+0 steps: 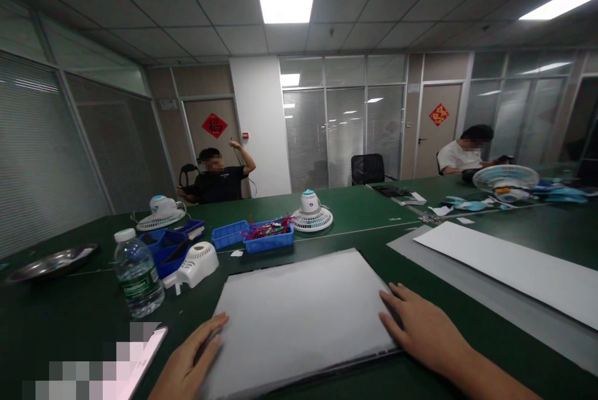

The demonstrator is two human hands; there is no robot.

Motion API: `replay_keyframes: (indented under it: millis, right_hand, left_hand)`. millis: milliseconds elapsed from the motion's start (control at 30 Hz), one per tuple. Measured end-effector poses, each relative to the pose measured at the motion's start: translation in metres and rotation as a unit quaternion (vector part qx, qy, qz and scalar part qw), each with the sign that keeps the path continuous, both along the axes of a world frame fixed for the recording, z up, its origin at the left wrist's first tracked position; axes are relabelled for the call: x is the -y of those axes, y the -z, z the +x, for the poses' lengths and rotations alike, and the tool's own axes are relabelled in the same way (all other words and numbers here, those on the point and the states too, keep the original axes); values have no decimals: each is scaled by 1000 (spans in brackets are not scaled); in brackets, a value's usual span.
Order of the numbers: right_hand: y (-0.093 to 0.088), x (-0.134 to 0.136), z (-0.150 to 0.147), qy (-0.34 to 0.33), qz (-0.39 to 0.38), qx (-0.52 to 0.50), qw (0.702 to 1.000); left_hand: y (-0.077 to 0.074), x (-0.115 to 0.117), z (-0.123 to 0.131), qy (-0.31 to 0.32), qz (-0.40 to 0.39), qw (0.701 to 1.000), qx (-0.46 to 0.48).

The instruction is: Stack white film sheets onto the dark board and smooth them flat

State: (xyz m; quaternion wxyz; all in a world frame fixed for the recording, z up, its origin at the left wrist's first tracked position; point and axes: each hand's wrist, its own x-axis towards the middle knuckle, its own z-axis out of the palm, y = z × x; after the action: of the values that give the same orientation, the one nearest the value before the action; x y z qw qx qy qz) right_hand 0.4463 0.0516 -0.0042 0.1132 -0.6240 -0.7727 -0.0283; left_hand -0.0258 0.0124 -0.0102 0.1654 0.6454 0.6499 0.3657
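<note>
A flat white panel (299, 319) with thin dark edges lies in front of me, low in the middle of the head view. At its left edge is my left hand (191, 356), thumb and fingers closed about the side. My right hand (420, 331) holds the opposite edge, with fingertips and thumb resting on the white surface. Part of each hand's grip under the edge is hidden. To the left of the panel lies a white plastic fan part (199, 263) with slots.
A water bottle (137, 275), a phone (144, 362) and a metal tray (51, 263) stand left. Beyond are a blue bin of wires (268, 241) and a white fan unit (311, 213). White sheets (509, 263) lie right. Two people (219, 179) sit across the green table (355, 216).
</note>
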Motion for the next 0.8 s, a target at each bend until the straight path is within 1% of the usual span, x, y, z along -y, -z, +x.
replay_keyframes:
  millis: [67,200,300,400,467,533,567,633,700,800]
  right_hand:
    - [5,5,-10,9,32,36,999]
    - [12,10,-17,-22,68,57,996]
    - [12,12,-15,-38,71,60,995]
    - [9,13,-16,-52,59,60,995]
    - [8,11,-15,-53,58,55,995]
    - [8,3,-7,-41,67,45,996]
    - [8,-4,2,-28,77,40,996]
    - [8,-22,30,17,105,34,994]
    - [8,-41,70,87,137,41,986]
    - [14,-61,138,183,146,39,971]
  left_hand:
    - [-1,2,1,16,3,1000,-13]
    - [2,4,2,52,9,997,-56]
    - [10,3,1,68,9,994,-87]
    - [16,1,-1,76,-5,988,-133]
    - [16,2,-3,89,-24,982,-168]
    - [13,3,-4,114,-47,972,-201]
    - [11,4,-4,130,-60,966,-215]
    - [7,4,-4,151,-77,956,-238]
    - [7,4,-5,154,-91,952,-250]
    - [9,0,-8,147,-99,949,-261]
